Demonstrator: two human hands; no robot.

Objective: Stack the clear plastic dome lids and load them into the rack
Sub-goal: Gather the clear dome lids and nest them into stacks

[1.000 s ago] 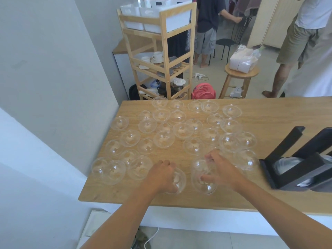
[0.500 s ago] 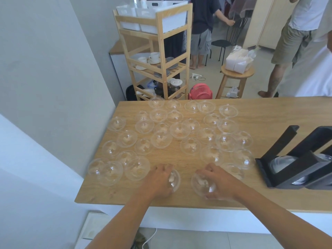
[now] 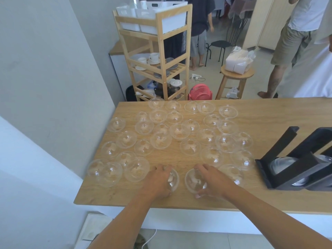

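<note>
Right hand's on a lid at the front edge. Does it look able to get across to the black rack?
Probably yes. The black rack stands on the table just right of the right hand; only low dome lids lie between, easy to pass over.

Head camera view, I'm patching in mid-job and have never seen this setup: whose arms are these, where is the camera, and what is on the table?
There is no machine here. A person wears one wide-angle camera on the head, looking forward and down, so the two bare arms entering from below are that person's own. The left hand curls over one clear dome lid; the right hand grips a second lid beside it, near the front edge of the wooden table. Many more loose lids lie spread over the table. The black rack at the right already holds a few stored lids.
</note>
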